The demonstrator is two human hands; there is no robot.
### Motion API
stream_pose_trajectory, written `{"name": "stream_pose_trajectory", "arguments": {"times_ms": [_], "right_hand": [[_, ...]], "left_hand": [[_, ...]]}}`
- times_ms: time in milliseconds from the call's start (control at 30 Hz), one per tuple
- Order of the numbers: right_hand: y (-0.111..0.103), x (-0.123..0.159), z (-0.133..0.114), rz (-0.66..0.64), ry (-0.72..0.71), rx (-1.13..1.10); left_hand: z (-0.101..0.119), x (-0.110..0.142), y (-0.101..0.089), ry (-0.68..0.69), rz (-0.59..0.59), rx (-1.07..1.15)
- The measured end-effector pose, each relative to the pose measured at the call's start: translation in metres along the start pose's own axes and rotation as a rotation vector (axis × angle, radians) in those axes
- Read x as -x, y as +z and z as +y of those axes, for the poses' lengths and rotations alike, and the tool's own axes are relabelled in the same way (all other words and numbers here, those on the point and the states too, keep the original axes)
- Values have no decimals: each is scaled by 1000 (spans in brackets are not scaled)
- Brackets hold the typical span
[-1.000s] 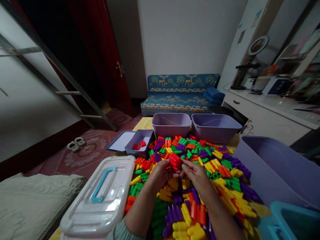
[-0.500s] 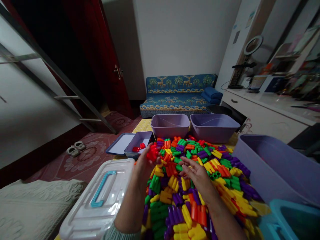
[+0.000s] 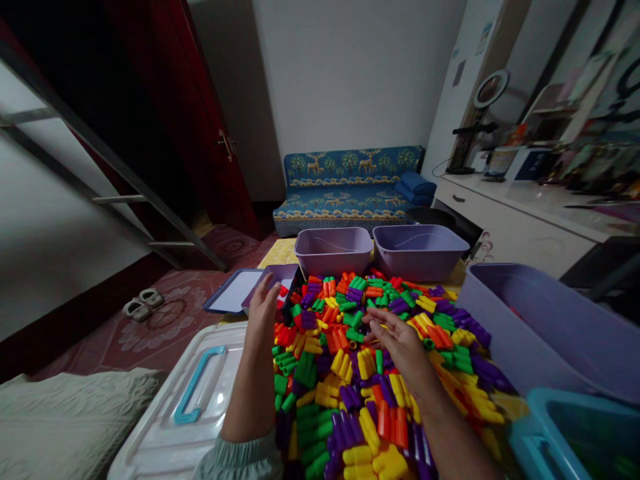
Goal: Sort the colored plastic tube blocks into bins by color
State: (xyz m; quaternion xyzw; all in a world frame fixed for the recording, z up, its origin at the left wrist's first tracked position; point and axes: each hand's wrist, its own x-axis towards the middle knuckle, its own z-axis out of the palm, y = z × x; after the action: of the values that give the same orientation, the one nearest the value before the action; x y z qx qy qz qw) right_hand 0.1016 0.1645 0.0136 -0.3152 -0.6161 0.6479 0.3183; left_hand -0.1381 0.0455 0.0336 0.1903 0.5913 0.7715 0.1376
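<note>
A heap of red, orange, yellow, green and purple plastic blocks (image 3: pixel 380 360) covers the surface in front of me. My left hand (image 3: pixel 262 308) reaches forward-left to the small purple box (image 3: pixel 274 272), its fingers stretched out over the near rim; I see nothing in them. A bit of red (image 3: pixel 284 291) shows inside the box beside the fingertips. My right hand (image 3: pixel 400 335) hovers just above the middle of the heap, palm turned inward and fingers spread, holding nothing.
A white lidded case with a teal handle (image 3: pixel 193 393) lies under my left forearm. The box's lid (image 3: pixel 231 293) lies left of it. Two purple bins (image 3: pixel 334 250) (image 3: pixel 420 248) stand behind the heap, a large purple bin (image 3: pixel 540 327) and a teal bin (image 3: pixel 575 440) on the right.
My left hand carried a red block cluster from the heap's middle leftward to the small purple box; the cluster no longer shows in it. My right hand stayed over the heap and opened.
</note>
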Motion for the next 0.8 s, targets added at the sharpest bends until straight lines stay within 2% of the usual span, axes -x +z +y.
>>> {"name": "stream_pose_trajectory", "arguments": {"times_ms": [67, 167, 267, 367, 500, 633, 700, 800], "right_hand": [[-3, -2, 2, 18, -22, 52], [-10, -5, 6, 71, -96, 204], [-20, -8, 9, 122, -195, 418], [-27, -10, 10, 139, -257, 594], [-30, -9, 8, 137, -281, 741], [-33, -5, -2, 126, -215, 941], [-36, -1, -9, 108, -153, 1048], [-41, 6, -17, -1, -63, 1166]], "left_hand": [[-4, 10, 11, 28, -81, -166], [-10, 29, 26, 132, -223, -607], [-13, 43, 34, 232, -286, -1061], [-15, 48, 35, 258, -332, -1278], [-19, 46, 35, 241, -340, -1282], [-20, 47, 39, 211, -346, -1064], [-19, 50, 44, 157, -437, -858], [-18, 58, 52, 47, -650, -584]]}}
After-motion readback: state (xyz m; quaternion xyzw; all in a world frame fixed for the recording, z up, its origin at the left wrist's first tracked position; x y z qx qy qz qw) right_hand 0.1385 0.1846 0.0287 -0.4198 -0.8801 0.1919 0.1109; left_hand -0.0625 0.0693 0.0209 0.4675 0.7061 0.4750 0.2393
